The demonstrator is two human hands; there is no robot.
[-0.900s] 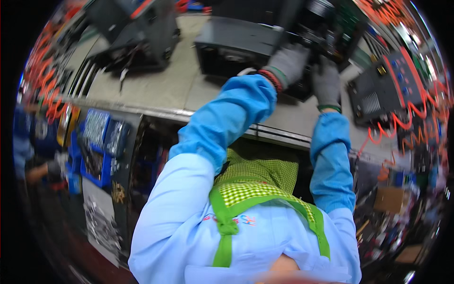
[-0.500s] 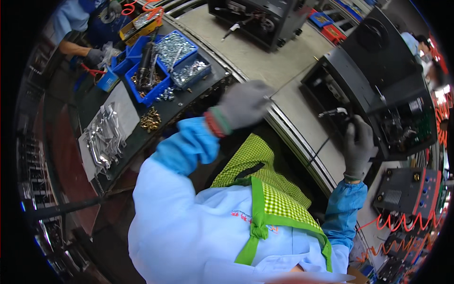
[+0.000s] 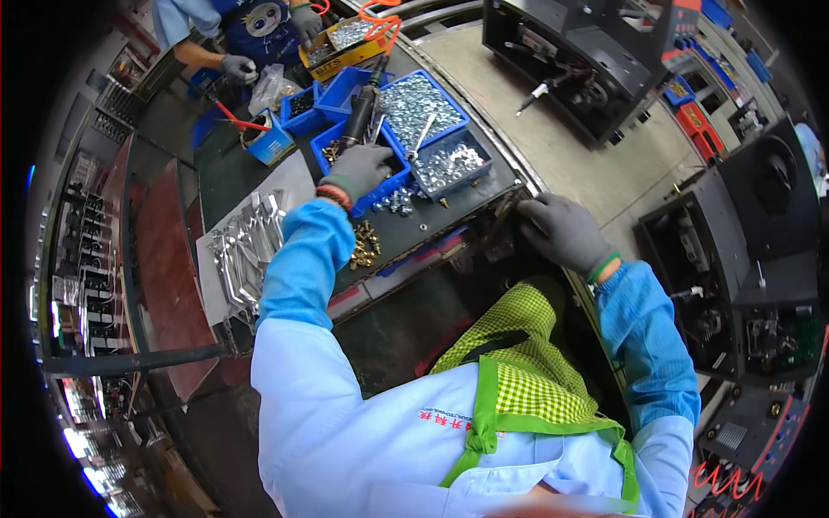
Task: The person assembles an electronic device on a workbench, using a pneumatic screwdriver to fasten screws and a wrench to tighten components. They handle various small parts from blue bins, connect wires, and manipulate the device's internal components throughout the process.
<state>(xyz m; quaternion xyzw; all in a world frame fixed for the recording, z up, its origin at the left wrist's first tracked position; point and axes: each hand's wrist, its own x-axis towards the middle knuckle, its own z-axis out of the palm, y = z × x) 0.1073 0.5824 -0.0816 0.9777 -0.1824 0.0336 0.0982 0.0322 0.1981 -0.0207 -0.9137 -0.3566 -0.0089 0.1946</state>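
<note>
a dark green table [image 3: 231,180] to my left on the feed, a pale workbench [image 3: 505,91] far right, dark floor [image 3: 380,345] nearer, a reddish-brown board [image 3: 168,281] left

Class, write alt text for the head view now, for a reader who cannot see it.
A worker's gloved left hand reaches to a blue bin close to a black tool. The gloved right hand is by a pale work surface's edge. Brass-coloured fasteners lie by the bin.
</note>
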